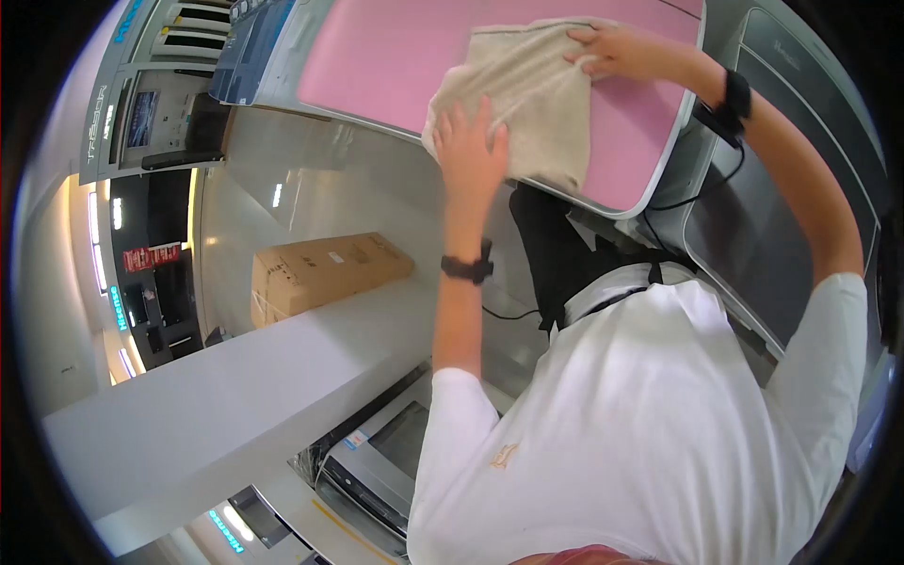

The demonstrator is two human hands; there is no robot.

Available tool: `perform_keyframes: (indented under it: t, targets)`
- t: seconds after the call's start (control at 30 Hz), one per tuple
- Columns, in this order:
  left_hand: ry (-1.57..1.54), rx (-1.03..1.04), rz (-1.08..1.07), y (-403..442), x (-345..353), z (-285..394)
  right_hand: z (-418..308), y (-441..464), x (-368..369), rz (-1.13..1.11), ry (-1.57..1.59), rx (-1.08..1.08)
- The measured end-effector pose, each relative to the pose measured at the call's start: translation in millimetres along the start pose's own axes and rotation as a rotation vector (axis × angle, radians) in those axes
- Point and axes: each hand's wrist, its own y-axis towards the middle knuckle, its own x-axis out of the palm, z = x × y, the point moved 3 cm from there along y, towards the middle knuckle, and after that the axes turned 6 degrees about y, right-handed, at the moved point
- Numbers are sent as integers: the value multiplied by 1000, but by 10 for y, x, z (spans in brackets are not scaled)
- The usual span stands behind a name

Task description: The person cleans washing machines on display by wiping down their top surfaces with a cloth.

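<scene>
A beige piece of cloth (537, 104), perhaps a folded garment, lies on the pink top (377, 56) of a table or board with a pale edge. My left hand (468, 146) rests on the cloth's near left part with its fingers spread. At the far right edge of the cloth, my right hand (612, 52) touches it, fingers stretched out and apart. Wrinkles run across the fabric between the two hands. The cloth's near corner reaches the front edge of the pink top. Each wrist wears a dark band.
To the right stands a large grey appliance (782, 188), with a black cable (697, 200) beside the pink top. A cardboard box (325, 273) sits on the floor at left, behind a white ledge (235, 377). Blue packaging (250, 56) is at the upper left.
</scene>
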Motion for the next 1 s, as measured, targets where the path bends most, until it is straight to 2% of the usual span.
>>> perform_keyframes:
  t: [0.07,0.2,0.3,0.4,0.5,0.6,0.63,0.73,0.83,0.97,1.0]
  targets:
    - [77,-59,6,112,73,-62,85,310,16,-29,-134,-67]
    - [174,-114,1,52,168,82,-369,341,229,-54,-78,56]
    - [84,-25,24,-211,93,161,-729,-144,342,-28,-128,-111]
    - [-8,0,9,-419,83,192,-387,-554,512,223,73,-279]
    - [68,15,-47,-329,60,266,3,-694,229,97,193,-184]
    - [6,43,-36,-37,113,416,175,-492,-37,128,258,-31]
    - [39,16,-48,44,116,481,236,-368,-46,234,205,-88]
    - [105,-44,-67,204,89,670,193,-85,18,285,71,-109]
    - [81,-41,-68,111,55,738,-9,-239,271,328,60,-141]
    - [51,11,-72,-266,28,672,-129,-853,303,168,163,-135]
    - [57,34,-94,-291,36,706,-17,-883,302,197,179,-125]
